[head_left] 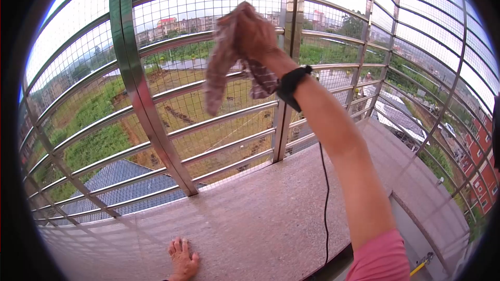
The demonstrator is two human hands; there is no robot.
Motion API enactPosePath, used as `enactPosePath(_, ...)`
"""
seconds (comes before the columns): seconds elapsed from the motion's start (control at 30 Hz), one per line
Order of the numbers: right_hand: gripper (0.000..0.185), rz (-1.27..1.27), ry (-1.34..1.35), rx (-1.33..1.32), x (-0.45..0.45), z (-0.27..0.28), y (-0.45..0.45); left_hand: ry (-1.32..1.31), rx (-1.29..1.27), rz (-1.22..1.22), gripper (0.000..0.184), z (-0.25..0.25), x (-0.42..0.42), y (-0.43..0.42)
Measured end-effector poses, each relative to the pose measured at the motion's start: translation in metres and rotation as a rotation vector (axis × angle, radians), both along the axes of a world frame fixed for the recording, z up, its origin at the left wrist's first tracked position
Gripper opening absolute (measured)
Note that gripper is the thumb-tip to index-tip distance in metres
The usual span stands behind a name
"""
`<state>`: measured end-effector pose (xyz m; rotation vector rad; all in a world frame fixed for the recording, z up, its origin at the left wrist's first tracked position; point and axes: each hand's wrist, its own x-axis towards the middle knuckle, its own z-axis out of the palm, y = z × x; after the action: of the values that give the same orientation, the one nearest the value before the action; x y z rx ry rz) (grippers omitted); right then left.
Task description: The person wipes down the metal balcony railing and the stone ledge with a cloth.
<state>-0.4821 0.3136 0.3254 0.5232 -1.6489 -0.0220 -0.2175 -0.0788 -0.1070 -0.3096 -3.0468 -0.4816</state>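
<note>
Where the right hand (256, 35) pinches a patterned cloth (220, 70) in bunched fingers, its ends hang just below, fabric probably light, limp, best held at the gathered middle; metal grille (123, 26) behind, left hand (183, 261) well below, fingers parted, on stone ledge (260, 203).

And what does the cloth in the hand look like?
Brownish-pink with pale lines across it, the cloth, best seen in the head view.

The pinkish speckled ledge (260, 208) bears 1 of the hands (183, 261).
</note>
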Motion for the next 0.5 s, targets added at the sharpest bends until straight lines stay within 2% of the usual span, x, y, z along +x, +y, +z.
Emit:
enactPosePath(0.03,0.033,-0.050,0.010,0.009,0.005,-0.003,0.027,-0.009,0.000,0.003,0.062,0.001,0.001,0.000)
enactPosePath(0.07,0.032,-0.072,-0.130,-0.068,0.004,-0.004,0.046,-0.033,0.006,-0.006,0.062,0.004,0.001,0.000)
enactPosePath(0.1,0.028,-0.217,-0.049,-0.169,0.005,-0.007,0.061,-0.059,0.013,-0.014,0.063,0.007,0.002,0.000)
enactPosePath(0.13,0.020,-0.305,0.032,-0.103,0.004,-0.013,0.071,-0.078,0.016,-0.002,0.063,0.007,0.001,-0.001)
enactPosePath(0.17,0.013,-0.304,0.172,-0.061,-0.017,-0.013,0.082,-0.041,0.004,-0.010,0.063,0.004,-0.001,-0.002)
enactPosePath(0.2,0.011,-0.354,0.196,-0.094,-0.020,-0.016,0.079,-0.013,-0.012,-0.019,0.063,0.002,0.000,-0.003)
enactPosePath(0.27,0.014,-0.268,0.151,-0.264,-0.034,-0.018,0.072,-0.033,-0.005,-0.021,0.064,0.005,0.000,-0.002)
enactPosePath(0.3,0.014,-0.258,0.110,-0.261,-0.054,-0.022,0.072,-0.010,-0.027,-0.038,0.064,0.004,0.001,-0.003)
enactPosePath(0.37,0.026,0.901,-0.278,-0.734,-0.095,-0.028,0.063,0.000,-0.046,-0.036,0.064,0.000,-0.001,-0.003)
enactPosePath(0.4,0.025,0.120,0.209,-0.358,-0.035,-0.034,0.006,0.029,-0.041,-0.057,0.064,0.000,-0.001,-0.004)
enactPosePath(0.47,0.024,0.324,0.189,-0.403,-0.031,-0.034,-0.052,0.055,-0.048,-0.068,0.064,-0.001,0.001,-0.006)
enactPosePath(0.5,0.024,0.323,0.245,-0.335,-0.019,-0.032,-0.079,0.063,-0.048,-0.077,0.064,0.000,0.000,-0.005)
